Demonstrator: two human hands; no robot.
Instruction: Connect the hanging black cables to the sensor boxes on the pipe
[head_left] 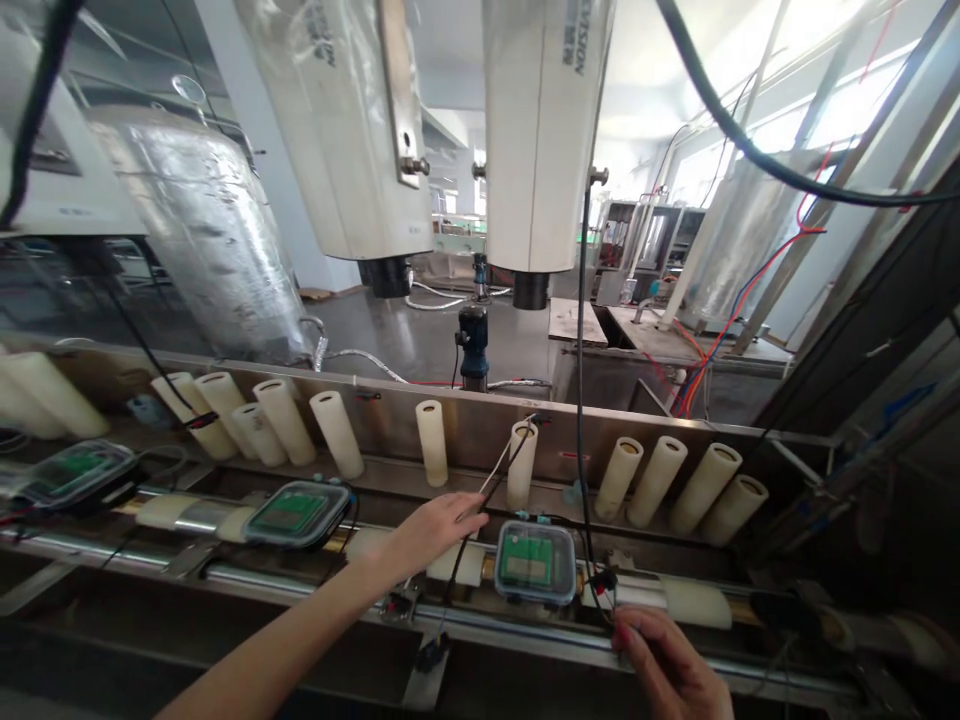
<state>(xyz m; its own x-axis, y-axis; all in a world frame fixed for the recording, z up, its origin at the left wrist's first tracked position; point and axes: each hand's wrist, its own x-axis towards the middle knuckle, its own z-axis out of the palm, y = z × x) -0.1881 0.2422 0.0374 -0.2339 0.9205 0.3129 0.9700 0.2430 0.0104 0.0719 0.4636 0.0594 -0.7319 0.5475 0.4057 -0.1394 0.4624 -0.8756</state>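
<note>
Head view shows a long steel bench (480,430) with cream plastic tubes (432,442) along its back wall. At 6 o'clock sits a clear-lidded green circuit module (535,561). At 9 o'clock of it, left hand (435,528) pinches thin wires (501,466); at 5 o'clock, right hand (667,665) fingers close on a black cable (580,400).

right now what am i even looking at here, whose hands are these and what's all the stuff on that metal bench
One picture, taken by a camera worn on a person's head, looking down at their own bare hands. The left hand pinches thin wires that run up to a white cylinder. The right hand grips a black cable by a red clip. Between the hands a meter with a green circuit board under a clear cover sits on a steel rail; a second meter sits further left. More white cylinders lean against the back wall. Two large white machine heads hang above.
</note>
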